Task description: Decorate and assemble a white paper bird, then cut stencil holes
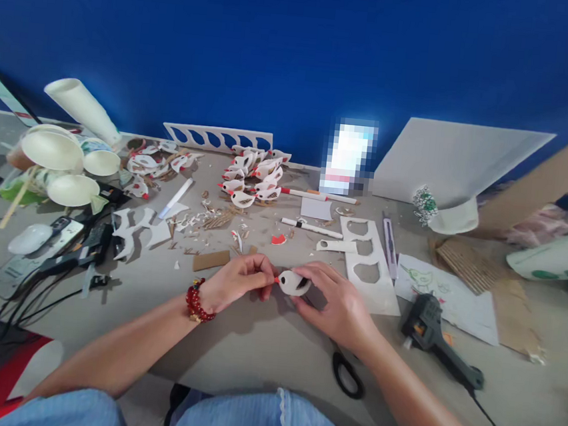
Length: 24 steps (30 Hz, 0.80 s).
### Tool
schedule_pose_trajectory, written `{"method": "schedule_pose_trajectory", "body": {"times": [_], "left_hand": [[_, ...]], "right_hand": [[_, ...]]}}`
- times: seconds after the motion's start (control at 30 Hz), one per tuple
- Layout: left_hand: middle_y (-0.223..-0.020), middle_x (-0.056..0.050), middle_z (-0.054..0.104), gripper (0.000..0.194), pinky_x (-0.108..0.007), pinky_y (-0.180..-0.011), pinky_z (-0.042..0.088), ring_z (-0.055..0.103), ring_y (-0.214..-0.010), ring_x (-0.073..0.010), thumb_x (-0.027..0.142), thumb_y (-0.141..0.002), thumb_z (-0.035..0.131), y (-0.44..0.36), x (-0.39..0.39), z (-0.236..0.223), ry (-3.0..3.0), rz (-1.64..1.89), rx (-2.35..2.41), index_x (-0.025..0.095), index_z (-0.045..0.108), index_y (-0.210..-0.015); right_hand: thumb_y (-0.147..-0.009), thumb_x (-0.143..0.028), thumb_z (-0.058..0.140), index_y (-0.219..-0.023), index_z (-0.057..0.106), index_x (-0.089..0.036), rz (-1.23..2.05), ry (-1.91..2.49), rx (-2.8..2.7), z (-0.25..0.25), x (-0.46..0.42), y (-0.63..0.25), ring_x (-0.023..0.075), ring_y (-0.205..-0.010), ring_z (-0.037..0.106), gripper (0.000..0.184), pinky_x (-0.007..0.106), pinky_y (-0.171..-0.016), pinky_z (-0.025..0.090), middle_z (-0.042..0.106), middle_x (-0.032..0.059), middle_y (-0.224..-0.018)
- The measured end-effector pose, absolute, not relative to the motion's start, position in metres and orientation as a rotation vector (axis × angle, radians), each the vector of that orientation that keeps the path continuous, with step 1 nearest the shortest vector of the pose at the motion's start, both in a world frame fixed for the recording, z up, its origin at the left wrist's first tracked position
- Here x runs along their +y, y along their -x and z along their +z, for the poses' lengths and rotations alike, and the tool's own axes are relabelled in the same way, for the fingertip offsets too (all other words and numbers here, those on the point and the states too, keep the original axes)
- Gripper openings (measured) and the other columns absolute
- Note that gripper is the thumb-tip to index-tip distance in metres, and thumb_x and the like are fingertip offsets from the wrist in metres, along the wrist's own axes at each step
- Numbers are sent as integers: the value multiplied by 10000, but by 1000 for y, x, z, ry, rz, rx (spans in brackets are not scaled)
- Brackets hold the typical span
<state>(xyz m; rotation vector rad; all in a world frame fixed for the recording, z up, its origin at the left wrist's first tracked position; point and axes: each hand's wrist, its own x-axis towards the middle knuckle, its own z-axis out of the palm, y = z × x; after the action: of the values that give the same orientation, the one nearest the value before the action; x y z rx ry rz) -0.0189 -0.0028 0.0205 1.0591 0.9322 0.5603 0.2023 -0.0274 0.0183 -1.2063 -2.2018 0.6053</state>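
Small white bird figure with dark markings and red beak sits between left hand, pinching beak, and right hand, gripping body, over tabletop; looks nearly complete. Similar birds stand grouped beyond.

A craft workspace, shown by the glue gun at right, paper scraps and paper birds across the table.

Deep blue wall behind grey tabletop
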Motion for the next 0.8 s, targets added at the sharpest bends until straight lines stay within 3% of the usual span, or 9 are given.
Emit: {"method": "schedule_pose_trajectory", "body": {"times": [0.8], "left_hand": [[-605, 0, 629, 173, -201, -536, 365, 539, -534, -94, 275, -786, 630, 21, -2, 13, -1021, 559, 915, 152, 537, -708]], "right_hand": [[-767, -189, 652, -1129, 599, -223, 537, 1168, -2213, 16, -28, -202, 238, -988, 632, 368, 376, -853, 536, 664, 79, -1074]]}}
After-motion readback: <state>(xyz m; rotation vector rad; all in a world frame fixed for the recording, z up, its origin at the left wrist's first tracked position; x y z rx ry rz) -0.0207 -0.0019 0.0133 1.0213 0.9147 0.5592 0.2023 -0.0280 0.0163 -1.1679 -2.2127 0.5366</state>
